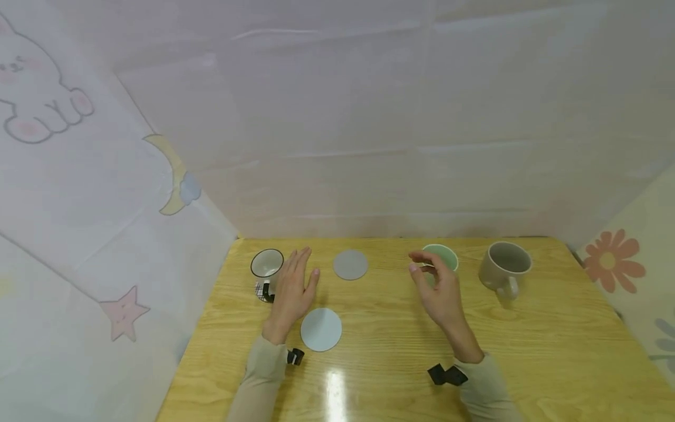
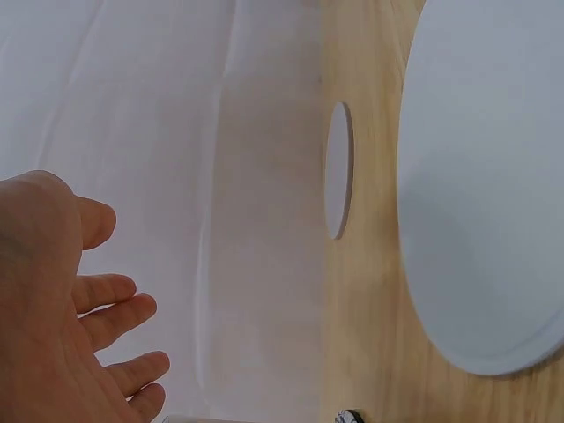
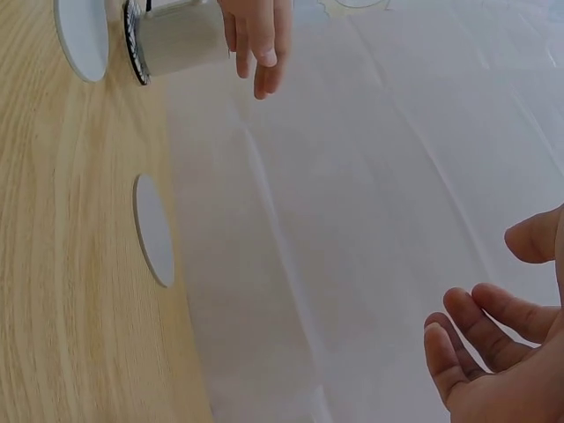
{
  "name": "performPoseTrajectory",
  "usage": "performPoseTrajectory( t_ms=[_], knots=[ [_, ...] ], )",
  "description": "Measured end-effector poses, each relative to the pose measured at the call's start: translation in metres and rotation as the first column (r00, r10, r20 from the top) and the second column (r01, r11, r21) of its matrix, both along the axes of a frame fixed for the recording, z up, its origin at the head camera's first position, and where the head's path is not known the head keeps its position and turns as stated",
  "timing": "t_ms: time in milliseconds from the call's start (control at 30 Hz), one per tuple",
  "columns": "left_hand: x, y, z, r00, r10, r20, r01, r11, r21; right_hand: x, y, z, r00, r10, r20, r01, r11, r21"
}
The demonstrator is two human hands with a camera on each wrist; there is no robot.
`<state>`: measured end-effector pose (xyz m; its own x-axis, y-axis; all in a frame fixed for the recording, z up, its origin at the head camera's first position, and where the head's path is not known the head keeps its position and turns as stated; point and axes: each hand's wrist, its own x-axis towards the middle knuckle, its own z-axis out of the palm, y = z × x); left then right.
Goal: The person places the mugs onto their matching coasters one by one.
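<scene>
My left hand [image 1: 292,288] hovers with straight fingers just right of a white mug [image 1: 266,265] with a dark rim and black handle. That mug stands on a black-and-white patterned coaster [image 1: 259,291], partly covered by the handle. My right hand [image 1: 442,293] is held above the table with loosely bent fingers, in front of a light green cup [image 1: 443,256] that it partly hides. Nothing is between the fingers of the right hand [image 3: 502,352] in the right wrist view. The left palm [image 2: 44,326] is bare in its own wrist view.
Between the hands lie a grey round coaster [image 1: 350,265] at the back and a pale blue-white one [image 1: 321,330] nearer the front. A grey-beige mug [image 1: 503,266] stands at the right, handle toward the front. Printed cloth walls [image 1: 337,146] border the wooden table [image 1: 385,351].
</scene>
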<state>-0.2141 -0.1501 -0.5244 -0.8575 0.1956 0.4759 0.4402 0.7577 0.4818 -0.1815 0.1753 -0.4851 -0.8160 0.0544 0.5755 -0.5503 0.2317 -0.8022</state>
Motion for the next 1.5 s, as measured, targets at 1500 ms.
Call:
performPoseTrajectory(
  t_ms=[1500],
  knots=[
    [-0.047,0.034,-0.022,0.988,-0.007,0.154,0.023,0.995,-0.101,-0.006,0.071,0.011,0.949,-0.295,0.111,0.304,0.950,-0.076]
  ],
)
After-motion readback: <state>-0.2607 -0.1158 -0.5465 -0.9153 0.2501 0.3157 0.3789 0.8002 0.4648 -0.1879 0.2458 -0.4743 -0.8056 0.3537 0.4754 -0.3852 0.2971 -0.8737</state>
